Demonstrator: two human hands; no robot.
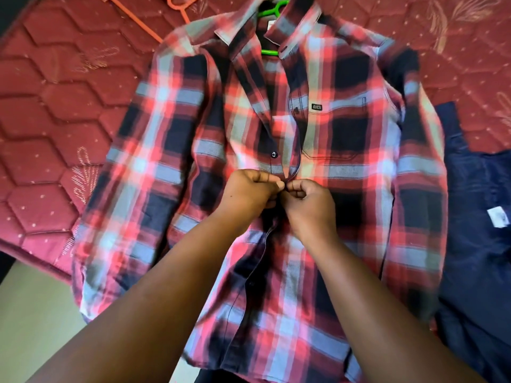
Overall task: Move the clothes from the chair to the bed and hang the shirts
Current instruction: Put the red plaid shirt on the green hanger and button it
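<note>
Both hands, left hand [250,190] and right hand [309,201], pinch the plaid shirt [171,150] placket, buttoning it on its green hanger [269,52]; the next button likely follows.

small dark label [316,107] on plaid shirt [171,150] pocket, lettering too blurred to read

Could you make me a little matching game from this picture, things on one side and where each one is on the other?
1. green hanger
2. orange hanger
3. navy garment
4. both hands

A. on the bedspread, top left
B. inside the plaid shirt's collar
C. pinching the shirt's front
D. right of the shirt

Pairs: 1-B, 2-A, 3-D, 4-C
</note>
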